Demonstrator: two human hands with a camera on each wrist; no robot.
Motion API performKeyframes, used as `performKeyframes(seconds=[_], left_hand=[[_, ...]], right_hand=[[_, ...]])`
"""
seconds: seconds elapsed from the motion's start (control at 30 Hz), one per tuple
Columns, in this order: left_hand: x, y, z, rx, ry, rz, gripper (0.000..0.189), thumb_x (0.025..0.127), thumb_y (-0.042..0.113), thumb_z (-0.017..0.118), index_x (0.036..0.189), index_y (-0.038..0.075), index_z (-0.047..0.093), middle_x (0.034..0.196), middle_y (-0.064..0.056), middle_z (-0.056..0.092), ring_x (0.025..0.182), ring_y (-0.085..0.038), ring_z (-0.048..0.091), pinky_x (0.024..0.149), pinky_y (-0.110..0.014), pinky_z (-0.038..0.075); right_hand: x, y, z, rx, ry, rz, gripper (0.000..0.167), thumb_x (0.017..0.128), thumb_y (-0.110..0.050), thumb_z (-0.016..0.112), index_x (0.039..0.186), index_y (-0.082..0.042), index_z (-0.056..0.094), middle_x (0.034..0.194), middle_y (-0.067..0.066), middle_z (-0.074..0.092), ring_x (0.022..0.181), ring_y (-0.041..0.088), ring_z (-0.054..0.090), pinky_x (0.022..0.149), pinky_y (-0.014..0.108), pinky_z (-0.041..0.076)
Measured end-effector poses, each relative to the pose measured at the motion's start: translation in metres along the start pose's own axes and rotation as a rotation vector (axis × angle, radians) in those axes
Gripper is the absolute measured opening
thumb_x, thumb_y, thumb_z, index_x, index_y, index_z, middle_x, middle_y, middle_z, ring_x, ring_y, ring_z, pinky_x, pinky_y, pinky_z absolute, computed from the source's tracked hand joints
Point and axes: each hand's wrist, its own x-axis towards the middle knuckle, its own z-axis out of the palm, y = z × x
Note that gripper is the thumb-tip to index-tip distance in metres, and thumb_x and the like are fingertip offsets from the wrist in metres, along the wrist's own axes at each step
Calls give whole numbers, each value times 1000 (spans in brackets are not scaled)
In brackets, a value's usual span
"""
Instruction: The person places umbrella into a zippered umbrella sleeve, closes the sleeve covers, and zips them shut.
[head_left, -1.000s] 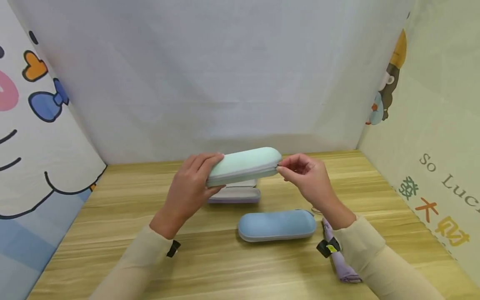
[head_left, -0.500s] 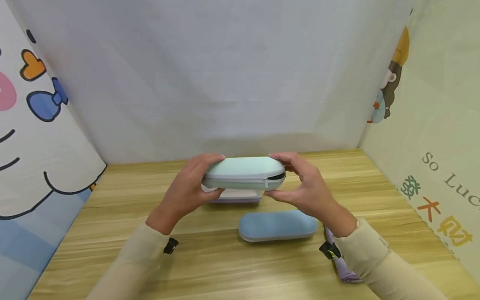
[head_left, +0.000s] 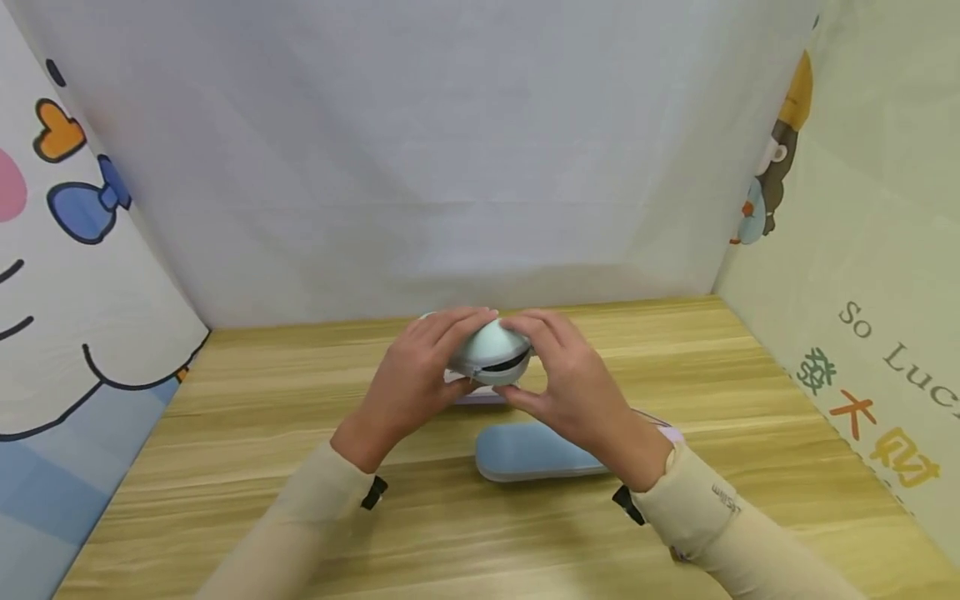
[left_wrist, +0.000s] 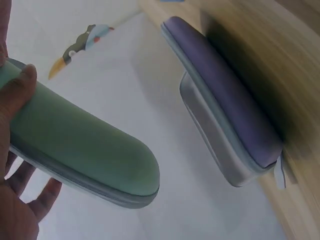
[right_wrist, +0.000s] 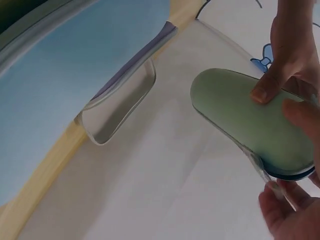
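Note:
A mint-green zippered glasses case (head_left: 495, 343) is held up above the table, its near end turned toward me. Its zipper is partly undone, and a dark gap shows at that end. My left hand (head_left: 420, 375) grips its left side, fingers over the top and thumb below, near the zipper pull (head_left: 476, 374). My right hand (head_left: 581, 383) holds the right side, fingertips on the lid and thumb underneath. In the left wrist view the rounded far end of the green case (left_wrist: 100, 140) points away from the fingers. Part of the case is hidden by the hands.
Below the hands lies a closed blue zippered case (head_left: 532, 454), partly covered by my right wrist. Behind the green case stands a purple case (left_wrist: 225, 90), opened, with a pale lining. A lilac cloth (head_left: 672, 434) is mostly hidden under the right forearm. Fabric walls enclose the table (head_left: 285, 400).
The right hand left the zipper end and now grips the case's side. The zipper pull moved left along the near end, widening the dark gap. The case turned its end toward me.

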Motion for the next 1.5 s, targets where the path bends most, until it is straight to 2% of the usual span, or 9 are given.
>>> performKeyframes(seconds=[0.2,0.33,0.47,0.63,0.77,0.9,1.1,1.2,1.5], left_hand=[[0,-1,2,83,21,-62,87,70,23,99,145,14,56,132,-10,63,113,-33,64,92,-52,53],[3,-1,2,122,5,-88,87,71,28,98,146,17,56,131,-9,63,111,-33,63,88,-52,53],[4,1,2,162,-12,-89,87,69,30,99,146,19,59,129,-8,62,109,-33,63,84,-52,53],[5,3,0,207,-32,-82,88,68,30,100,145,20,60,129,-7,61,109,-33,63,82,-52,52],[5,3,0,238,-45,-78,88,68,31,100,146,19,59,129,-8,62,109,-33,63,83,-52,53],[6,3,-1,260,-54,-94,89,69,34,99,146,18,59,128,-10,63,109,-34,64,82,-53,53],[7,4,-2,293,-50,-107,88,69,34,99,146,18,59,127,-10,63,108,-35,64,80,-53,53],[7,4,-2,310,-45,-105,88,69,34,99,145,17,59,127,-11,63,108,-36,63,80,-54,52],[7,4,-2,289,-57,-138,89,68,30,100,144,16,57,127,-11,63,109,-36,63,78,-52,55]], right_hand=[[1,-1,4,-143,39,-41,76,70,-22,98,130,-4,56,131,19,55,115,40,54,97,52,46],[4,-6,8,-179,112,-190,47,76,-16,93,114,-6,67,118,16,60,104,37,56,92,48,50],[8,-9,10,-250,93,-293,25,83,-11,88,104,-8,75,105,10,63,95,30,58,88,43,53],[9,-9,12,-288,63,-324,18,84,-7,87,99,-8,77,98,8,64,88,27,59,83,37,55],[8,-9,11,-231,80,-314,17,84,-2,85,100,-3,76,97,9,66,89,27,63,83,35,58],[7,-12,11,-123,112,-208,13,87,0,82,98,1,75,96,10,68,88,26,66,80,35,60],[8,-20,12,124,169,91,10,87,6,78,92,-1,75,86,5,69,72,13,63,60,27,55],[10,-22,11,227,176,217,11,86,8,76,91,-2,77,84,3,71,71,11,66,61,31,57],[9,-12,5,463,192,396,9,88,6,76,90,-2,79,88,8,76,72,15,71,66,24,58]])
